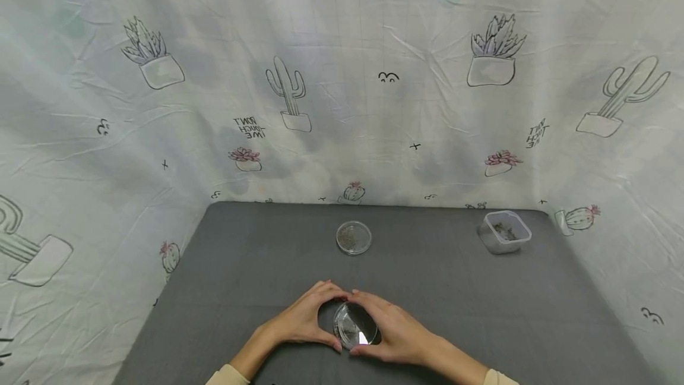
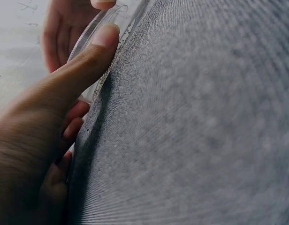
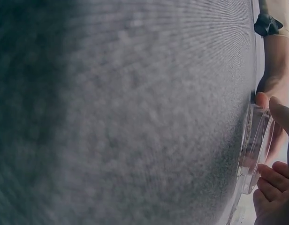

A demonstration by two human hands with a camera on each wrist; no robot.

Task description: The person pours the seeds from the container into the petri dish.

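Low in the frame's middle, your left hand (image 1: 304, 319) and right hand (image 1: 392, 331) are both pinching the clear round dish (image 1: 354, 327) by its rim. You are holding it tilted off the counter (image 1: 240, 254), so it may be slipping from your fingertips and dropping.

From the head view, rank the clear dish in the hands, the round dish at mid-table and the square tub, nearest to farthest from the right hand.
1. Clear dish: gripped by the right hand and left hand, near table edge.
2. Round dish: mid-table, straight ahead.
3. Square tub: far right corner.
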